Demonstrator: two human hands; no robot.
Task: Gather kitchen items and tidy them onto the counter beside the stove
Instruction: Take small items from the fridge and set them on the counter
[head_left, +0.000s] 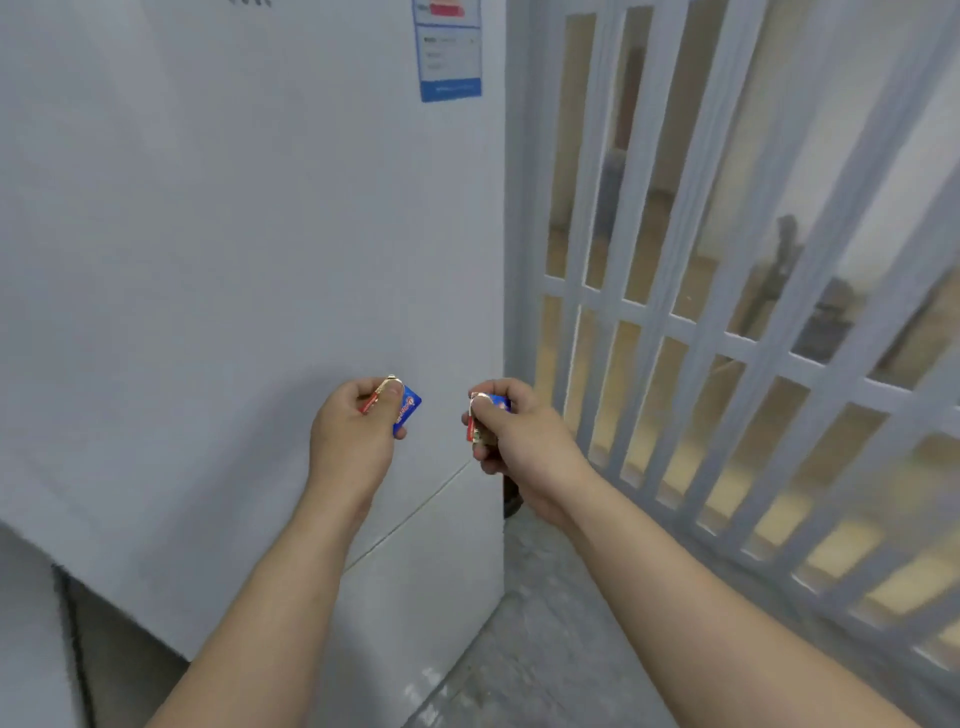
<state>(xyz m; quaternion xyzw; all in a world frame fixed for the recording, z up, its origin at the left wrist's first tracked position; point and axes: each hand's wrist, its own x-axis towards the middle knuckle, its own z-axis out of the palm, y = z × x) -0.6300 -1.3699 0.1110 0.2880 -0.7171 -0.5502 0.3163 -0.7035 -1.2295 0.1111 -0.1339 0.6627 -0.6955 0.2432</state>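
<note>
Both of the person's arms were extended forward, bare to the elbow. The left hand (353, 431) was closed, thumb on top, pinching the left packet (408, 410), a small flat blue sachet with a red and gold edge. The blue end of the sachet projected to the right past the fingers. The right hand (511, 436) was also closed, its fingers curled round the right packet (496, 402), which had the same blue, red and gold colouring. Whether that hand held one sachet or several could not be told. The two hands were level with each other and near, but not touching. Neither packet rested on any surface; both were carried in the air.

Directly behind the hands stood a white refrigerator (260, 234), and the right hand was in front of its right edge. A blue and white label (449, 52) was stuck near its upper right corner; the print was too blurred to read. To the right of the refrigerator was a white folding door (727, 312) with frosted panels. Below lay a grey floor (545, 623).
</note>
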